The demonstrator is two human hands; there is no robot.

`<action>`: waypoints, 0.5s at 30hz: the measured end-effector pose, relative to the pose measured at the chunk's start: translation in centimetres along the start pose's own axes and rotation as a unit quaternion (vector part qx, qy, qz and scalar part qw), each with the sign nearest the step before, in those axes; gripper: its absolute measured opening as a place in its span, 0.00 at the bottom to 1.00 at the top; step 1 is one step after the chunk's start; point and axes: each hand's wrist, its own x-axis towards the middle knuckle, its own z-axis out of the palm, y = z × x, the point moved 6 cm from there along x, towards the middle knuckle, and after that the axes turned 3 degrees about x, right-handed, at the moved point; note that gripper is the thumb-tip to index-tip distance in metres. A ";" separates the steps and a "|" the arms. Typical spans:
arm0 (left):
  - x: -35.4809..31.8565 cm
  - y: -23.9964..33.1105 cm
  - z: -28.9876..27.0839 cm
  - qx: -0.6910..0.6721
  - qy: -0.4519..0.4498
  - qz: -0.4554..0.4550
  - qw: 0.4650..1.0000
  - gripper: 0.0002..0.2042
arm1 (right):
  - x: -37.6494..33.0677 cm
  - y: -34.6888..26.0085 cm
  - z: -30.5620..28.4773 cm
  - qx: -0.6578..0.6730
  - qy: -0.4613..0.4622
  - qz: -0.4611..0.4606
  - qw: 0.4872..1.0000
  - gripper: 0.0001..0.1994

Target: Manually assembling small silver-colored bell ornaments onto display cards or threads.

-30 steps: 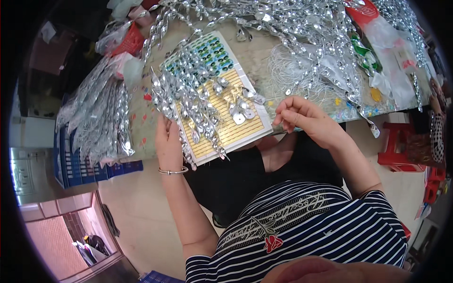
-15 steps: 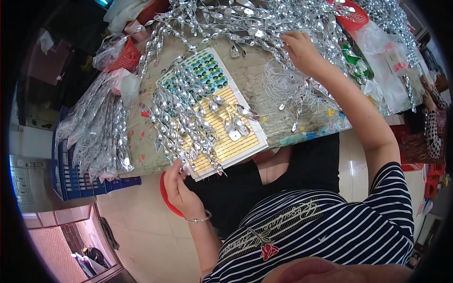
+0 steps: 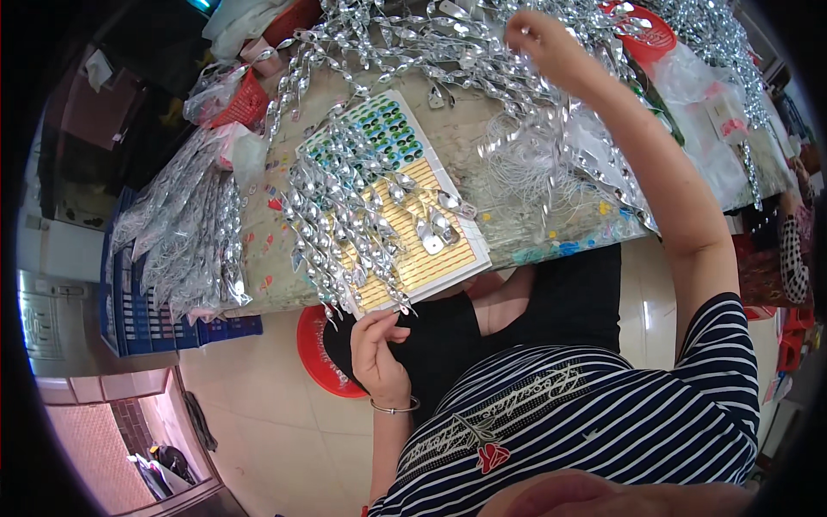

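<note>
My right hand, smeared by motion, is over the far pile of silver twisted strands with its fingers pinched. Blurred silver strands hang below it, seemingly from its grip. My left hand is at the near edge of a sheet stack, fingers curled and thumb pressed in. Whatever lies between those fingers is hidden. On the stack's top rest a yellow striped sheet, a sheet of green and blue oval stickers and a bunch of silver twisted strands.
Bagged silver strands lie at the table's left, above a blue crate. Red baskets stand at the back left and back right. A tangle of clear thread lies right of the sheets. A red basin is below the table edge.
My right hand has moved up and away, and strands below it have shifted. My left hand has moved right along the stack's near edge, with its fingers more curled.
</note>
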 end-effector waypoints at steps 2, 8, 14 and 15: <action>0.1 0.4 0.4 -0.002 -0.009 0.001 1.000 0.11 | 1.1 -0.9 -3.2 0.040 0.061 -0.054 0.996 0.09; -0.2 1.2 1.7 -0.003 -0.059 0.017 0.998 0.11 | 3.8 -1.5 -7.6 0.085 0.118 0.116 0.983 0.08; -0.8 0.6 1.5 -0.006 -0.086 -0.010 0.996 0.11 | 2.7 -3.8 -8.0 0.355 0.166 0.161 0.906 0.11; -0.7 0.5 1.3 -0.019 -0.065 -0.019 0.998 0.11 | 2.1 -5.3 -7.4 0.381 0.111 0.147 0.906 0.11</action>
